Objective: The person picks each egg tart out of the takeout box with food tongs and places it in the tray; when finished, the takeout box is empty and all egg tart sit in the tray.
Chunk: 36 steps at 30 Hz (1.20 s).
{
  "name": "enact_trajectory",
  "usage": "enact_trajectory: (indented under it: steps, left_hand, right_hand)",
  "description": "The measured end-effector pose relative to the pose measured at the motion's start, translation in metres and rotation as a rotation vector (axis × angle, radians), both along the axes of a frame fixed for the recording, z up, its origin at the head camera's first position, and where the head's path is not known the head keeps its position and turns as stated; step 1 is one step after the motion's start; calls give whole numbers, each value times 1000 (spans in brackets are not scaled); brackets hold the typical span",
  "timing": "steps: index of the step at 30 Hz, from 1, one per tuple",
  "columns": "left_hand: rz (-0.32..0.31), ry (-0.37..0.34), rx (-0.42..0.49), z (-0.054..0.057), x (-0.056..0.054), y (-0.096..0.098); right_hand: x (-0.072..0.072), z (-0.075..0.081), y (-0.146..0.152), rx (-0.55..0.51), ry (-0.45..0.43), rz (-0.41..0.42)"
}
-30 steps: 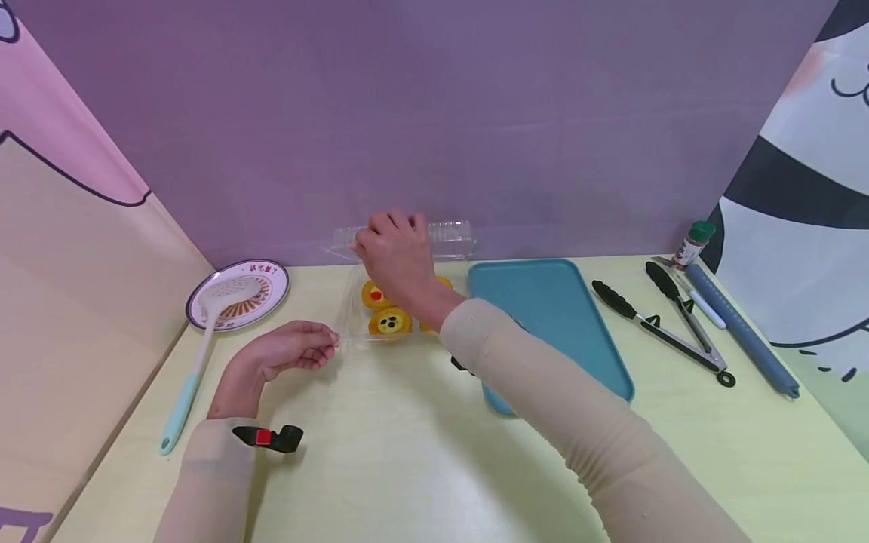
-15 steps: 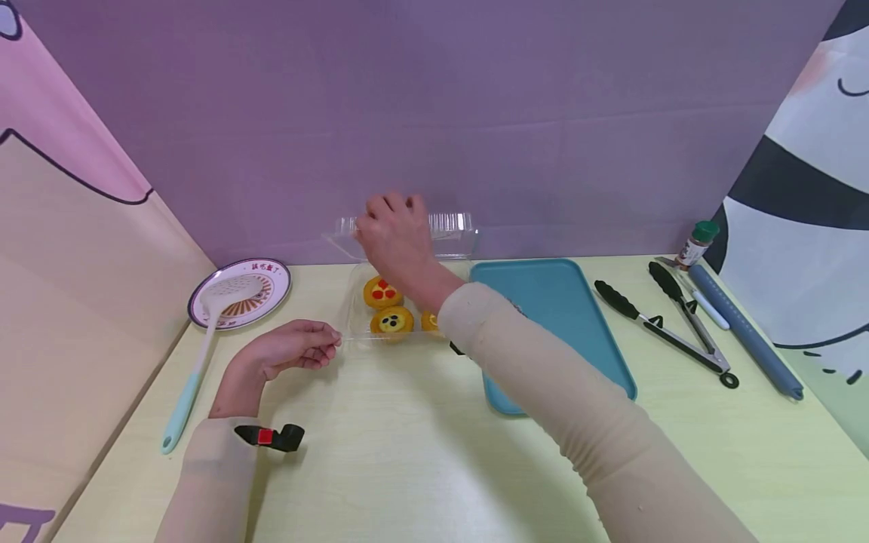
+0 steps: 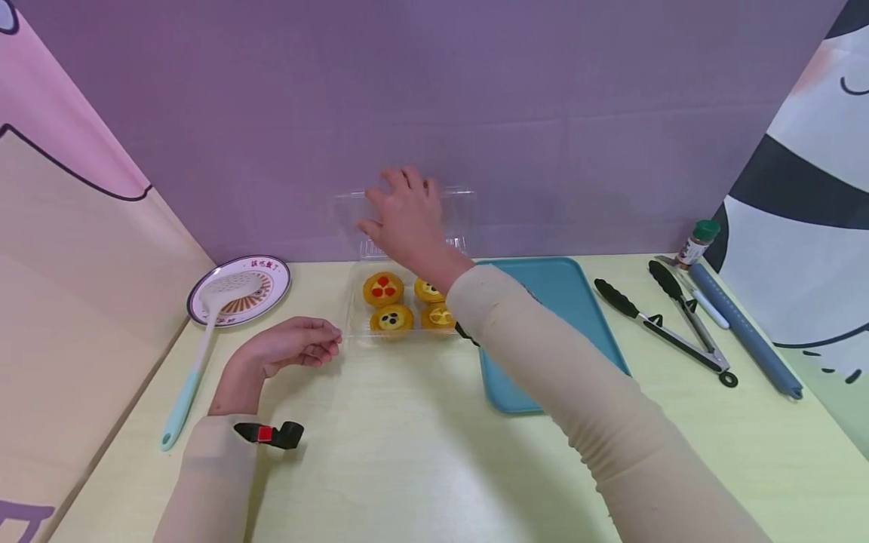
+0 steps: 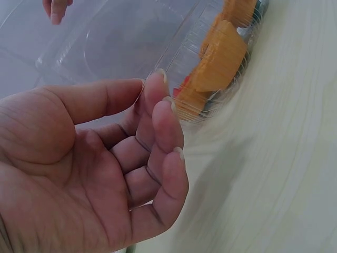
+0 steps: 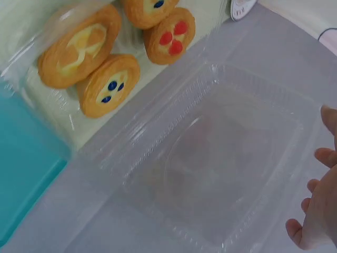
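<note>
A clear plastic container (image 3: 352, 313) stands on the table with several round golden tarts (image 3: 391, 320) inside. Its hinged lid (image 5: 221, 158) is raised and leans back at the purple backdrop. At the container's front left corner, my left hand (image 4: 131, 158) pinches the thin plastic edge between thumb and index finger, the other fingers loosely bent. In front of the lid, my right hand (image 3: 407, 219) has its fingers spread and holds nothing. Whether it touches the lid, I cannot tell. The right forearm covers part of the container's right side.
A blue tray (image 3: 543, 279) lies right of the container, partly under my right forearm. Farther right are black-tipped tongs (image 3: 679, 343), a blue roll (image 3: 747, 332) and a green-capped jar (image 3: 698, 241). A slotted turner (image 3: 204, 347) rests on a plate (image 3: 274, 290) at left.
My right hand has moved up and back, and its fingers have spread from a curled grip. The lid has swung farther open, baring more tarts. My left hand has stayed at the corner.
</note>
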<state>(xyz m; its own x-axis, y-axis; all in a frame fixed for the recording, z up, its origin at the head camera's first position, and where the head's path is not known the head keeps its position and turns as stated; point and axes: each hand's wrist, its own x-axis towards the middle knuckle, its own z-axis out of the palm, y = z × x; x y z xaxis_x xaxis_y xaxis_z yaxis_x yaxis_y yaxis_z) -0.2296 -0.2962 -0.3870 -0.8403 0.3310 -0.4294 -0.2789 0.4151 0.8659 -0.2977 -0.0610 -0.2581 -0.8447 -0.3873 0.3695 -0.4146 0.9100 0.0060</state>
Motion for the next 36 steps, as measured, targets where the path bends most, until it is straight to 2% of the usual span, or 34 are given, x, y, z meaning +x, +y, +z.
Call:
enact_trajectory:
  steps: [2,8,15,20,24,27,32,36]
  left_hand:
    - [-5,-2,0,0,1,-1]
    - [-5,-15,3,-1,3,-4]
    - [14,-4,-30,0,-1,-8]
    - [6,-1,-32,0,0,-7]
    - [-1,2,-35,1,4,-5]
    - [-2,13,-45,1,4,-3]
    - [11,19,-61,2,5,1]
    - [-9,15,-76,2,7,4]
  right_hand:
    - [-2,3,6,-26,-18,9]
    - [-14,-1,36,-229,-66,46]
    - [-41,-37,82,-449,-245,6]
    - [-49,-66,107,-593,-311,2]
    - [-51,-86,118,-608,-351,-31]
    - [-52,-96,120,-581,-372,-92]
    - [-53,-105,119,-563,-373,-180]
    - [-53,-112,119,-604,-422,-246]
